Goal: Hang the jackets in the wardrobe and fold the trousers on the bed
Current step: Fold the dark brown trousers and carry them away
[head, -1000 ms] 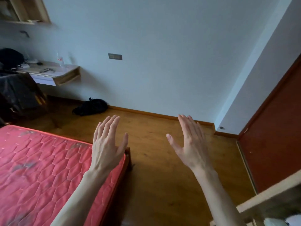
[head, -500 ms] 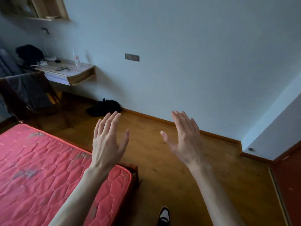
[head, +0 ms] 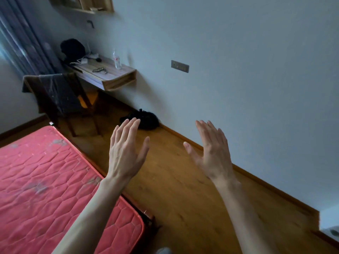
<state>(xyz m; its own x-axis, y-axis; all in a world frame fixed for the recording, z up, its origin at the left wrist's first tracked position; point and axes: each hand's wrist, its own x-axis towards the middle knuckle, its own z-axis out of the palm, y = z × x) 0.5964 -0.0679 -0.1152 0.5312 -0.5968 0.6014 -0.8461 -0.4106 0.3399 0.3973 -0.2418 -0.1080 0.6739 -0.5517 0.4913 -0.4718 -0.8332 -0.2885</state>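
Observation:
My left hand (head: 126, 151) and my right hand (head: 211, 153) are both raised in front of me with fingers straight, holding nothing. The bed, a bare red quilted mattress (head: 45, 189), fills the lower left; my left forearm crosses its corner. A dark garment (head: 56, 92) hangs over the back of a wooden chair beyond the bed. A black heap of cloth or a bag (head: 145, 120) lies on the floor by the wall, just past my left fingertips. No wardrobe is in view.
A wall-mounted wooden desk (head: 110, 77) carries a plastic bottle (head: 117, 60), glasses, cables and a black item (head: 72, 48). A curtain (head: 22, 39) hangs at far left, a shelf (head: 86, 4) above. Wooden floor (head: 174, 189) runs between the bed and the white wall.
The view has swung left and tilted: the red door and wooden edge on the right have left the frame, the desk, chair and curtain have come in. Both hands stay raised and empty.

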